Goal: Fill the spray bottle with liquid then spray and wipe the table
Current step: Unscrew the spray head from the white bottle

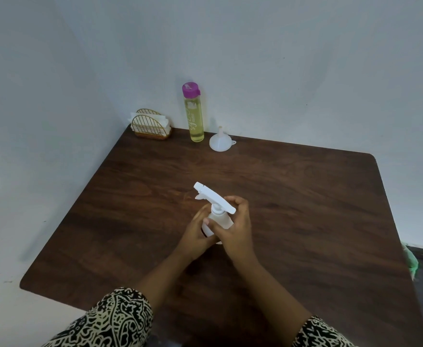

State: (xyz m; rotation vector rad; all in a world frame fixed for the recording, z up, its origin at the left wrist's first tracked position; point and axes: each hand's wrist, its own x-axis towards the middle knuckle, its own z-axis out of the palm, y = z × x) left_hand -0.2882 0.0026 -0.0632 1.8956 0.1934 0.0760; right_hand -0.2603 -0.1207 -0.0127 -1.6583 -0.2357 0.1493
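- Spray bottle (218, 217): white, standing upright near the middle of the dark wooden table (305, 209), with its trigger head on top and the nozzle pointing to the far left.
- Left hand (197, 236): wraps around the bottle's lower body from the left, fingers curled on it.
- Right hand (235, 226): grips the neck and collar just under the trigger head, thumb and fingers curled round it.
- Tall clear bottle (194, 113): filled with yellow liquid and capped with a purple lid, it stands upright at the far edge against the wall.
- White funnel (220, 142): sits wide mouth down, spout up, just right of the yellow bottle.
- Gold wire napkin holder (151, 125): holds white napkins at the far left corner of the table.
- Patterned black-and-cream sleeves (115, 319): cover both forearms at the near edge.
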